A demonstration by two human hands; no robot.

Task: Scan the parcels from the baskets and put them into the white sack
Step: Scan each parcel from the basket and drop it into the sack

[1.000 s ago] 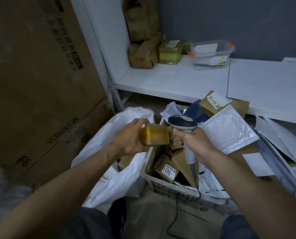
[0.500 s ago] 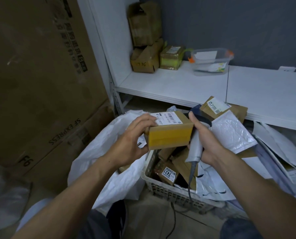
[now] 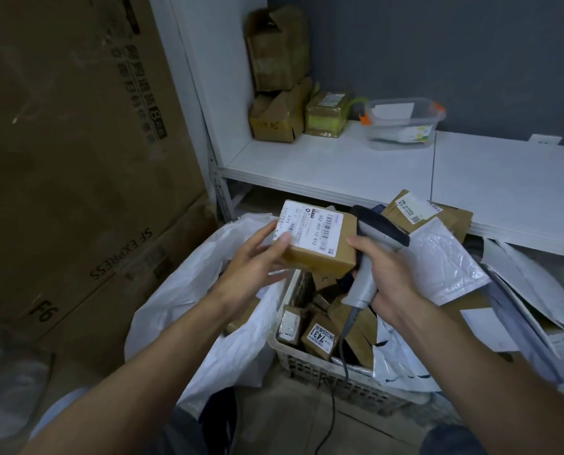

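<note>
Your left hand (image 3: 254, 257) has turned the cardboard parcel (image 3: 320, 244) label-up, gripping it over the basket (image 3: 320, 369) beside the white sack (image 3: 188, 290); your right hand (image 3: 389, 284) clasps the barcode scanner (image 3: 372, 244) alongside: scanning appears imminent.

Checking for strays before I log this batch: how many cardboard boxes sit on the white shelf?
3, all at the shelf's left end: a tall carton stacked on a lower carton, and a taped box right of them, beside a clear tub. More may be hidden behind them.
</note>
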